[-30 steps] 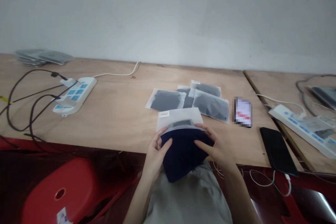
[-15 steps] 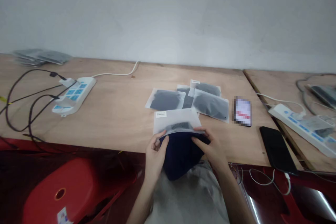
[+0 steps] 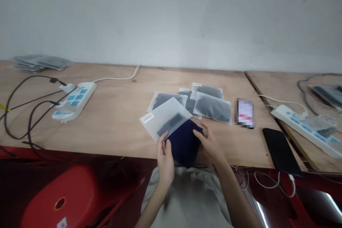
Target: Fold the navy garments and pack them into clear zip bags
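A frosted plastic zip bag [image 3: 167,114] with a white label lies tilted at the table's front, its open edge towards me. A folded navy cloth [image 3: 185,144] sticks out at that edge; a dark patch shows through the bag, and how far the cloth reaches inside I cannot tell. My left hand [image 3: 166,162] pinches the bag's left mouth corner, its thumb by the cloth. With thumb and fingers, my right hand [image 3: 213,146] grips the cloth's right side. Several filled frosted bags [image 3: 212,107] lie just behind, one partly covered by the bag in hand.
Right of the bags lie a phone with a blurred screen [image 3: 245,113] and a black phone [image 3: 281,151] on a cable. Power strips stand left [image 3: 76,101] and right [image 3: 307,128], with loose cords. Flat packets [image 3: 42,62] lie far left. A red stool [image 3: 61,192] stands below.
The zip bag has turned, its label end swinging left and down. My right hand has left the bag's mouth edge and now grips only the cloth's side.
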Available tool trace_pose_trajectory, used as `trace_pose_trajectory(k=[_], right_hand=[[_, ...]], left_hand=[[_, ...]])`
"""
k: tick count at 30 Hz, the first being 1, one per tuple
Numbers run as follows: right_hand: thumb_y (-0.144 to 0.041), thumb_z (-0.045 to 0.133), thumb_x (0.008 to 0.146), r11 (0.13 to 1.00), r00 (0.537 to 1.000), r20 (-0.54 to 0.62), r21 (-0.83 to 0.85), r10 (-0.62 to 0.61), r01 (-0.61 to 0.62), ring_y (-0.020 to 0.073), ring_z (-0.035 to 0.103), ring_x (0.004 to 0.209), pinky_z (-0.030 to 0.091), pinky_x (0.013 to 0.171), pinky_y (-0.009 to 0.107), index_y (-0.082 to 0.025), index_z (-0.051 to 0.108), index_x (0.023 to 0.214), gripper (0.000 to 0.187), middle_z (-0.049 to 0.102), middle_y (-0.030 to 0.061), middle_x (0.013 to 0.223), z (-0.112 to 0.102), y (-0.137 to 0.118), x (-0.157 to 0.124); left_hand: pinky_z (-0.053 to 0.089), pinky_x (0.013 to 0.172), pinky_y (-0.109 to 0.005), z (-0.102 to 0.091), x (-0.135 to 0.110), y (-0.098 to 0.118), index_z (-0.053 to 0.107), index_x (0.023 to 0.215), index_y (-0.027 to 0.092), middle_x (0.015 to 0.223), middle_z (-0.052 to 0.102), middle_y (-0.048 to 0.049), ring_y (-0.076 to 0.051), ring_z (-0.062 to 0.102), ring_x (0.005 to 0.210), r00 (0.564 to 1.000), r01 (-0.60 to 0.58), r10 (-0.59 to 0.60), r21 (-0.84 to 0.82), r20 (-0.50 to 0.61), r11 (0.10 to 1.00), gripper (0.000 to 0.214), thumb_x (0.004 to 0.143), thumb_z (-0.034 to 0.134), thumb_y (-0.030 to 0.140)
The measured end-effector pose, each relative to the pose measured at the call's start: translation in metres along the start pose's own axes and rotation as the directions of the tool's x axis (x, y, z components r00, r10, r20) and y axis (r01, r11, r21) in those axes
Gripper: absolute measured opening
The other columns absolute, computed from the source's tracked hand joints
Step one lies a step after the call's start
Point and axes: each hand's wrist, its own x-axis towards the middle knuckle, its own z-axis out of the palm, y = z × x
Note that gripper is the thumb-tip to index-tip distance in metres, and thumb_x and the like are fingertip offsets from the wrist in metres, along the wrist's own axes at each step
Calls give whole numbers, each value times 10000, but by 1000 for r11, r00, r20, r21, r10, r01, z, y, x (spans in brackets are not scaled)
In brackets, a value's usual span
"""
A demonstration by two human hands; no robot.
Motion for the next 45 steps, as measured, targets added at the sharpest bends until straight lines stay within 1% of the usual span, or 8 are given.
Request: trace_pose_trajectory(k=[4, 8, 18, 21, 23, 27, 33, 45], right_hand=[[-464, 750, 749, 982, 981, 147, 119, 126, -144, 320, 604, 1239, 499, 1061, 483, -232, 709, 1114, 435, 729, 59, 1197, 1, -2, -7], [-405, 798, 729, 987, 975, 214, 131, 65, -95, 287, 539, 1319, 440, 1124, 486, -297, 628, 1289, 595, 639, 17, 1358, 6, -1, -16], [-363, 837, 667, 978, 999, 35, 209, -26, 18, 300, 633, 1197, 488, 1069, 500, -251, 660, 1194, 567, 721, 43, 1217, 15, 6, -5], [-361, 822, 664, 989, 997, -58, 137, -56, 63, 294, 641, 1180, 486, 1071, 479, -243, 676, 1145, 516, 735, 41, 1179, 18, 6, 2], [-363, 803, 673, 994, 994, -84, 71, -77, 83, 297, 654, 1151, 503, 1047, 476, -235, 684, 1120, 480, 746, 45, 1143, 17, 9, 7], [-383, 778, 691, 997, 996, -50, -23, -74, 73, 309, 662, 1132, 505, 1030, 487, -223, 680, 1136, 482, 744, 59, 1148, 7, 16, 13], [-440, 683, 808, 918, 959, 4, -288, -284, 273, 296, 541, 1303, 350, 1157, 492, -230, 644, 1232, 475, 658, 81, 1319, 2, 15, 11], [-229, 632, 802, 743, 858, 200, -432, -474, 511, 260, 493, 1349, 363, 1156, 449, -232, 439, 1444, 670, 544, 85, 1443, 13, 17, -1]], left_hand=[[390, 1137, -387, 4, -3, 1, 548, 1304, 282, 1421, 557, -73, -232, 496, 1350, 1000, 9, -11, -56, -27, 998, 411, 933, 563, 459], [411, 1126, -385, 7, -8, 3, 514, 1352, 291, 1445, 543, -71, -230, 509, 1342, 1000, 24, -24, -81, 0, 996, 447, 943, 542, 469], [248, 1221, -395, -3, -18, 7, 420, 1479, 332, 1608, 328, 8, -216, 265, 1493, 996, -8, -14, 246, 89, 969, 535, 975, 460, 504], [457, 1094, -390, -5, -21, 14, 444, 1468, 279, 1488, 507, -78, -251, 477, 1375, 986, 34, -79, 285, 145, 958, 584, 951, 472, 549], [603, 824, -384, -10, -23, 24, 498, 1419, 218, 1144, 713, -119, -267, 713, 1016, 964, 74, -159, 360, 213, 930, 602, 930, 484, 569], [567, 619, -366, -19, -17, 52, 641, 1186, 196, 638, 639, -5, -214, 655, 561, 965, -196, 25, 654, 261, 730, 420, 920, 522, 498], [522, 921, -495, -4, 27, 53, 649, 1092, 188, 1111, 657, -142, -329, 638, 1067, 799, -586, 414, 720, 436, 372, 292, 879, 598, 381], [554, 892, -447, 8, 47, 40, 722, 1001, 224, 1126, 736, -117, -312, 712, 986, 785, -618, 365, 676, 500, 401, 188, 904, 563, 252]])
